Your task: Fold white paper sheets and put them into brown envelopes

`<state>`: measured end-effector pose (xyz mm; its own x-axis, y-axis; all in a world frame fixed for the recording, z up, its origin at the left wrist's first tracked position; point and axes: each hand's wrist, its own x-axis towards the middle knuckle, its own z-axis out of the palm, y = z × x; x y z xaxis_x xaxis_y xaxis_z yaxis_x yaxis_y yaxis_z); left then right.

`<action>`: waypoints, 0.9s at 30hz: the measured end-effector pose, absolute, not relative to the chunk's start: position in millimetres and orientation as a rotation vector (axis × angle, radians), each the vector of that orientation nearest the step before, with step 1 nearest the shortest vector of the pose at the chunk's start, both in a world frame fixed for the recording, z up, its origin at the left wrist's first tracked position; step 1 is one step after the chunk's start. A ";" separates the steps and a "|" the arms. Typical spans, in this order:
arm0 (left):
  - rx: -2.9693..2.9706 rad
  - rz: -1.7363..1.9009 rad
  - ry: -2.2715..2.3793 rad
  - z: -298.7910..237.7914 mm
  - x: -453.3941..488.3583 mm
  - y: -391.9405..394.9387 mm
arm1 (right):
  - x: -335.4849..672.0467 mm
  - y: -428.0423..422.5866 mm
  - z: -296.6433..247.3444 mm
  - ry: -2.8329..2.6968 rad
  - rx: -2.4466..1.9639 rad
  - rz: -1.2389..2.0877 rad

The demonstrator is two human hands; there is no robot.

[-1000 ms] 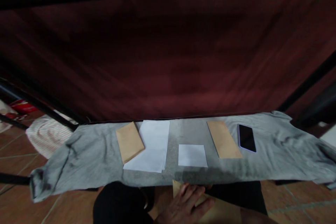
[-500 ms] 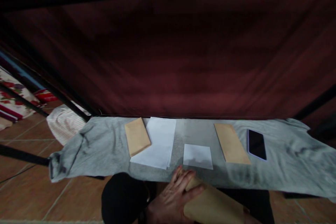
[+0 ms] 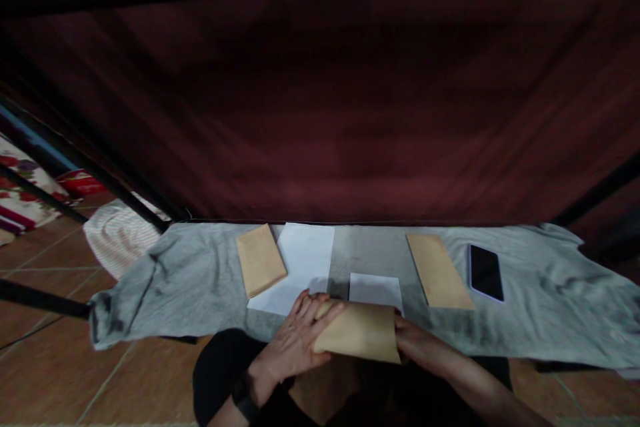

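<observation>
Both my hands hold a brown envelope (image 3: 359,332) just above the near edge of the table. My left hand (image 3: 295,337) wraps its fingers over the envelope's left end. My right hand (image 3: 417,343) grips the right end, its fingers mostly hidden behind the paper. Just beyond the envelope lies a small white folded sheet (image 3: 375,287). To the left a stack of white paper (image 3: 303,260) lies with a second brown envelope (image 3: 260,259) overlapping its left side. A third brown envelope (image 3: 438,271) lies to the right.
A black phone (image 3: 485,272) lies face up right of the third envelope. A grey cloth (image 3: 190,287) covers the table. A dark red curtain (image 3: 320,113) hangs behind. Black metal bars (image 3: 90,173), a striped cloth (image 3: 117,237) and tiled floor are at the left.
The envelope rose from my lap to the table's near edge. My left hand moved up with it, and my right hand has come into view on its right end.
</observation>
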<state>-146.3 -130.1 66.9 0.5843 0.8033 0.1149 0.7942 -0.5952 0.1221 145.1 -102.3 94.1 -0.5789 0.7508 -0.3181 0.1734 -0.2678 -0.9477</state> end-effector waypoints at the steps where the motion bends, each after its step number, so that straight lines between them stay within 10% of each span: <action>1: 2.732 0.255 1.423 65.2 -155.5 -124.2 | 147.2 -97.2 86.8 -1.535 -1.127 1.882; 16: 2.414 0.039 1.890 33.8 -247.4 -65.7 | 149.5 -81.7 -46.1 -2.304 -1.425 0.180; 27: 2.540 0.297 1.867 28.8 -222.7 -67.4 | 141.9 -79.7 -48.0 -2.331 -1.521 -0.037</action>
